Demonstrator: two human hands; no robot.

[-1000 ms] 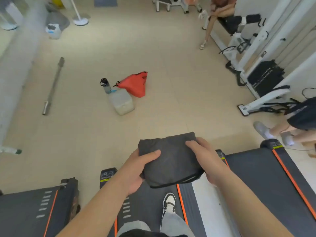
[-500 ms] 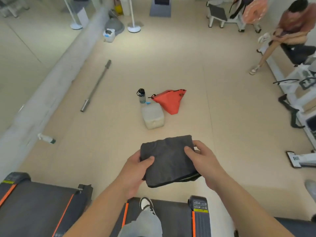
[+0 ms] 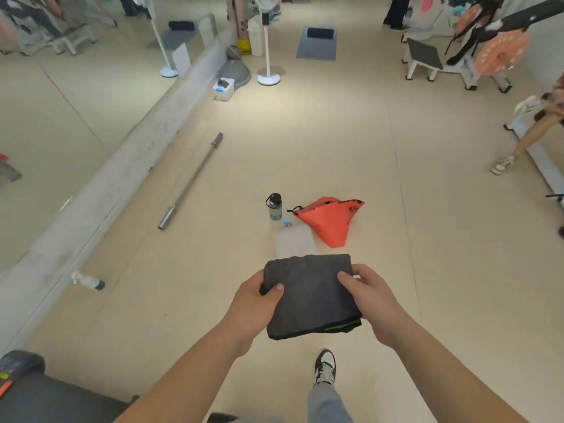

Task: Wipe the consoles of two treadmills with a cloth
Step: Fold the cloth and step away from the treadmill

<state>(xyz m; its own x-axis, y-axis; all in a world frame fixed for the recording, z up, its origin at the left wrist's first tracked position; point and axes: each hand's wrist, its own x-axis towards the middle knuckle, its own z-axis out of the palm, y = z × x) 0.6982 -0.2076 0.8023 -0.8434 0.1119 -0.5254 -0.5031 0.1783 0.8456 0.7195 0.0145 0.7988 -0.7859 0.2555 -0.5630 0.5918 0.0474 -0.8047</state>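
Observation:
A folded dark grey cloth [image 3: 308, 296] is held in front of me over the beige gym floor. My left hand [image 3: 254, 303] grips its left edge with the thumb on top. My right hand [image 3: 370, 296] holds its right edge, thumb pressed on the upper surface. The rear end of one treadmill [image 3: 36, 389], dark with an orange stripe, shows at the bottom left corner. No console is in view.
On the floor ahead stand a water bottle [image 3: 274, 206], an orange bag [image 3: 331, 219] and a translucent jug [image 3: 294, 241]. A steel barbell [image 3: 190, 181] lies to the left, a small spray bottle [image 3: 88, 281] near the concrete ledge [image 3: 100, 190]. A seated person's leg [image 3: 525, 141] is at the right.
The view has swung away from the treadmills toward the open floor; the treadmill belts dropped out of the bottom of the frame. Both hands keep holding the cloth as before. My foot now stands on the floor.

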